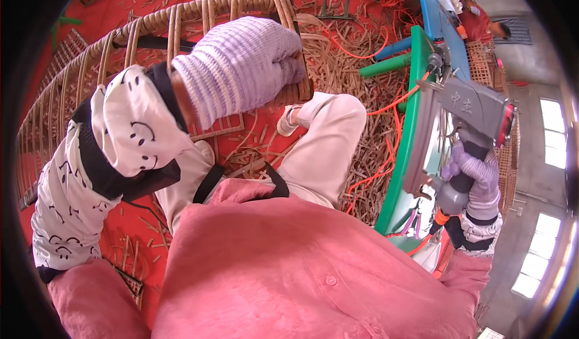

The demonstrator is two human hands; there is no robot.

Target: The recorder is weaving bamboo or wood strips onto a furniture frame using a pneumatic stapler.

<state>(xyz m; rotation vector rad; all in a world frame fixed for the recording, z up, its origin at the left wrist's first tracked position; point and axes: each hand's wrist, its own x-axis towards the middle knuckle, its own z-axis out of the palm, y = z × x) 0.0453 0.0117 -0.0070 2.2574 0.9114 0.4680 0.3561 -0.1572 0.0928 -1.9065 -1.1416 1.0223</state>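
Note:
My left hand (244,65), in a purple-and-white striped knit glove, is closed on the end of a curved, cane-wrapped rattan frame (129,33). The frame runs from the upper middle down to the left, and the glove hides part of its end. Over on the right, my right hand (479,167) grips the handle of a grey pneumatic staple gun (473,107) with a red-edged rear cap. The gun is raised beside a green-edged table (416,86), apart from the rattan frame. An orange fitting (442,218) sits at the base of its handle.
Cut cane scraps (338,68) cover much of the red floor (235,140). An orange air hose (395,140) loops beside the green-edged table. Pliers with pink handles (413,224) lie on that table. A blue table (440,19) and woven cane panels (479,62) stand beyond.

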